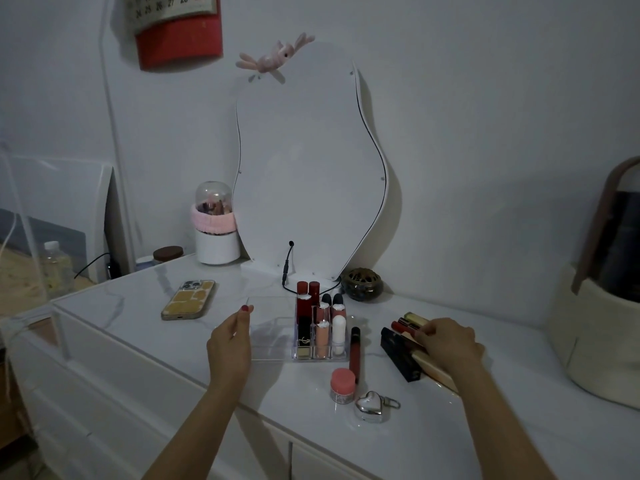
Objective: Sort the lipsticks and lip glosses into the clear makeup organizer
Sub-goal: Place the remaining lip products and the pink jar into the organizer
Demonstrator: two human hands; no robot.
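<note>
Both our forearms are reaching in from the bottom edge over the white marble-look dresser top (145, 299), w/ a pale wall behind. Going left to right: 1 water bottle (55, 265) is standing off the dresser's left end, 1 phone (188, 299) is lying face down, and 1 white brush holder (216, 233) w/ a pink band and clear dome is sitting at the back beside 1 wavy mirror (308, 168).

Our left hand (230, 344) is holding the left edge of the clear makeup organizer (270, 337), thumb up on its rim, fingers curled round the side. We're counting approx 7 tubes (322, 327) standing in the organizer's right-hand slots; its left part is looking bare. 1 dark red lip gloss (354, 353) is lying just beside it on the right, w/ 1 pink-lidded jar (343, 385) and 1 heart-shaped case (372, 407) nearer us. 1 dark round pot (362, 284) is sitting behind.

Our right hand (446, 344) is resting on a loose pile of lipsticks (405, 327), fingers bent down onto them; we can't tell if it's actually pinching one. At least 4 are showing. 1 cream basket (595, 341) is sitting at far right.
</note>
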